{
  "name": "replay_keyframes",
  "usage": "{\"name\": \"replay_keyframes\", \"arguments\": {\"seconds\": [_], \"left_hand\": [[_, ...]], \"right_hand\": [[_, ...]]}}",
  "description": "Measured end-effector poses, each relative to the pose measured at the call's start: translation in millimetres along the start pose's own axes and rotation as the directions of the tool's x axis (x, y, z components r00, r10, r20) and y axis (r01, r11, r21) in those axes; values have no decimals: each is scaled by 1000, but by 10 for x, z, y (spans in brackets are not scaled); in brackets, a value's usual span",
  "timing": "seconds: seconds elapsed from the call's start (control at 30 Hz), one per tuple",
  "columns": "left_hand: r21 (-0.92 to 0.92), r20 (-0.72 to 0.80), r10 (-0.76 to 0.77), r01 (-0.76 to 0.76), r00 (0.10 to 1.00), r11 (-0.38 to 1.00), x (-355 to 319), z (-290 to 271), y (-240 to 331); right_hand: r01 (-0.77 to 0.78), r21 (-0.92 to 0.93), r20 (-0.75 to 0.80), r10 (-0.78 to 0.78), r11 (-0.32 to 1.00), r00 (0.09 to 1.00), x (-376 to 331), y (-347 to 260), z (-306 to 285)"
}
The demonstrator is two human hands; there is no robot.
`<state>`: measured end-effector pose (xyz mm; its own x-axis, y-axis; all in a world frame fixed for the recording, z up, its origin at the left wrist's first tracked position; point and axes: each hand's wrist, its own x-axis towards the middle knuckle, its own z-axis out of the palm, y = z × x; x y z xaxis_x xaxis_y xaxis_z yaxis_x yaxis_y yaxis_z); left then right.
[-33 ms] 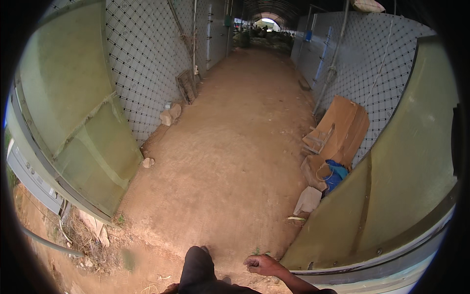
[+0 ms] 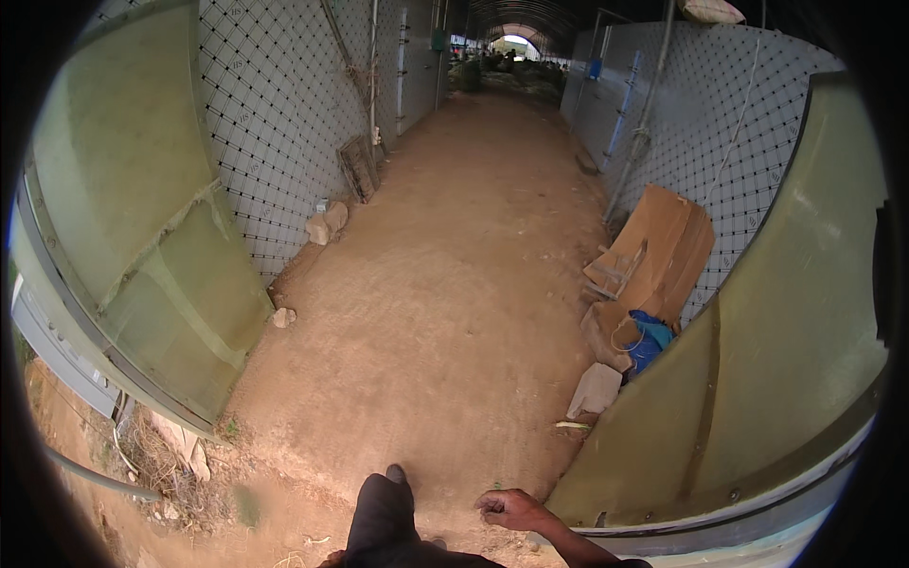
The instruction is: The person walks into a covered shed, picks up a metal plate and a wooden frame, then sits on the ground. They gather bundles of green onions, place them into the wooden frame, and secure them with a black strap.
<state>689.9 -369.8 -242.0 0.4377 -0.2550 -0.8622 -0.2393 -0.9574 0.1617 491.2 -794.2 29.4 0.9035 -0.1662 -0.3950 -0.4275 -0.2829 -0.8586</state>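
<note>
My right hand [image 2: 507,508] hangs low at the bottom edge with its fingers curled in, and I see nothing held in it. It is just left of the lower edge of the green door panel [image 2: 757,379] on the right. My left hand is out of view. My leg in dark trousers, with a dark shoe [image 2: 383,506], steps forward onto the dirt path [image 2: 445,284].
A second green door panel [image 2: 142,218] stands open on the left. Mesh-lined walls run down both sides of the long tunnel. Cardboard sheets [image 2: 663,246], a blue bag [image 2: 651,339] and a pale slab [image 2: 595,388] lie along the right wall. Stones [image 2: 325,225] sit by the left wall.
</note>
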Motion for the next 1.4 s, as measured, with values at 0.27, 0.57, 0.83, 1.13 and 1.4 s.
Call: {"name": "replay_keyframes", "arguments": {"seconds": [0.27,0.57,0.83,1.13,1.4], "left_hand": [[137,46,330,-333,943,933,1732,-1407,1116],[190,-121,509,-484,852,854,2292,-4134,3553],[-142,-101,522,-532,847,835,3318,-5483,6026],[-116,77,162,-153,984,981,4317,-6647,7000],[-352,-59,424,-416,904,838,5947,-7625,7807]], "right_hand": [[40,373,-377,112,927,919,1162,840,-1771],[-333,858,-288,903,392,320,1134,2360,-2440],[-263,940,-138,947,218,291,2283,2226,-2957],[-146,934,-195,807,327,558,4768,2456,-6511],[199,835,-523,628,513,576,6719,2092,-9038]]}}
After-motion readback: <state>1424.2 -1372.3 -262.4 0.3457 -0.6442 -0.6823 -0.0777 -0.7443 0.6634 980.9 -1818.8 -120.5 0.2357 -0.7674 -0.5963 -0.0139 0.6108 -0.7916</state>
